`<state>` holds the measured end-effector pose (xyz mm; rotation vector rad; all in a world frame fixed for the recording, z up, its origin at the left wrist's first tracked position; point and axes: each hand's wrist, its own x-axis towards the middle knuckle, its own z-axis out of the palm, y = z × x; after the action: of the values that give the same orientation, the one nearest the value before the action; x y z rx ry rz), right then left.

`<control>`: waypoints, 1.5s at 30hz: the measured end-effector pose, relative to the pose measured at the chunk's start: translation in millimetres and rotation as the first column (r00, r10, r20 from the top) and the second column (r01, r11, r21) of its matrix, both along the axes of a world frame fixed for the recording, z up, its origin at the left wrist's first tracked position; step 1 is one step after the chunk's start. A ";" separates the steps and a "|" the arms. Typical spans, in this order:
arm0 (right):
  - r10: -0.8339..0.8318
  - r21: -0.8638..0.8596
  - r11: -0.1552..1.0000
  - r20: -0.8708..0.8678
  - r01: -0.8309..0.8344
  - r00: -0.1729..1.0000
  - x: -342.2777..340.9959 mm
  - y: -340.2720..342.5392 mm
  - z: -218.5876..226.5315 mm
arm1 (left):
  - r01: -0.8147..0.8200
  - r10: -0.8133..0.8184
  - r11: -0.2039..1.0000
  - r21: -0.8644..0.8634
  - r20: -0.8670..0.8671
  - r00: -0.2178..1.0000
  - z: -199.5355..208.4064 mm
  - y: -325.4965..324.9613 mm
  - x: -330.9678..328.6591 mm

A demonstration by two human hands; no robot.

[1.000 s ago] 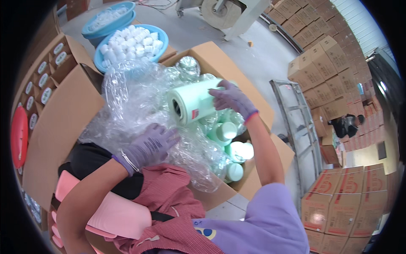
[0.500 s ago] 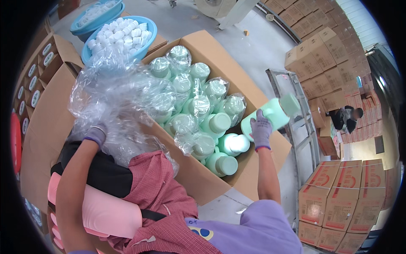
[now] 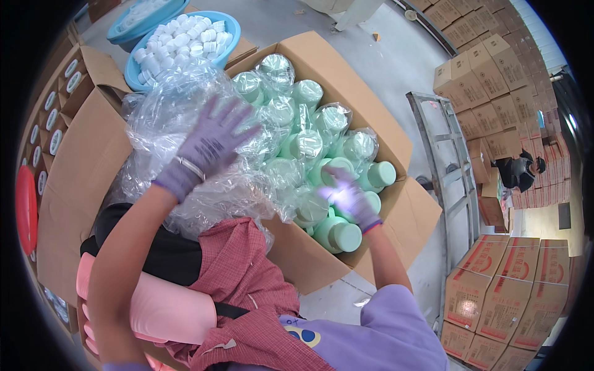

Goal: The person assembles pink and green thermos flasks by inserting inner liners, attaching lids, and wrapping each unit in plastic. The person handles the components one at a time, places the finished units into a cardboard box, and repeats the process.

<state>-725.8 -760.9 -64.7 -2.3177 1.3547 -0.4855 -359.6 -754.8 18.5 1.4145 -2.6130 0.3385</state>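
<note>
Bottles (image 3: 330,233), green, in the carton (image 3: 303,261) at near right, should prove light, stiff and slick — best held round the body; the right hand (image 3: 349,196) blurs over them, grip impossible to tell; left hand (image 3: 210,145), farther left, splayed, gripping nothing, over clear film (image 3: 154,127).

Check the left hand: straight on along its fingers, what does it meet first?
The left hand would probably meet a pale green bottle at the upper-left end of the cardboard box, perhaps brushing clear plastic first. Height is unclear, so it might pass above both.

Grey floor (image 3: 385,77), metal frame (image 3: 431,141), small scrap (image 3: 376,37) (tan)
</note>
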 end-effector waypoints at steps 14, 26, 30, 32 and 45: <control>-0.838 0.798 0.269 0.470 -0.539 0.279 12.2 94.5 -58.9 | 0.315 -0.156 0.882 0.351 -0.413 0.897 -19.8 29.4 -37.6; 0.378 -0.097 0.926 0.227 -0.365 0.897 7.6 96.9 47.0 | 0.121 -0.135 0.966 0.227 0.046 0.990 -67.0 5.2 -101.0; -0.367 0.934 0.237 0.340 -0.266 0.866 12.1 128.7 77.4 | 0.131 -0.141 0.985 0.111 0.093 0.986 -80.1 10.2 -93.4; -0.403 0.944 0.128 0.329 -0.304 0.854 3.3 147.6 97.3 | 0.135 -0.150 0.986 0.095 0.183 0.972 -78.8 8.9 -97.0; -0.368 0.287 0.895 0.908 -0.341 -0.202 11.9 95.6 151.9 | -0.102 0.416 0.826 0.554 -0.477 0.774 -148.3 12.6 -130.6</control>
<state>-713.9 -665.3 87.2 -0.6768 0.3947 -1.4301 -490.2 -742.2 -129.8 1.6970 -2.0400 -0.7145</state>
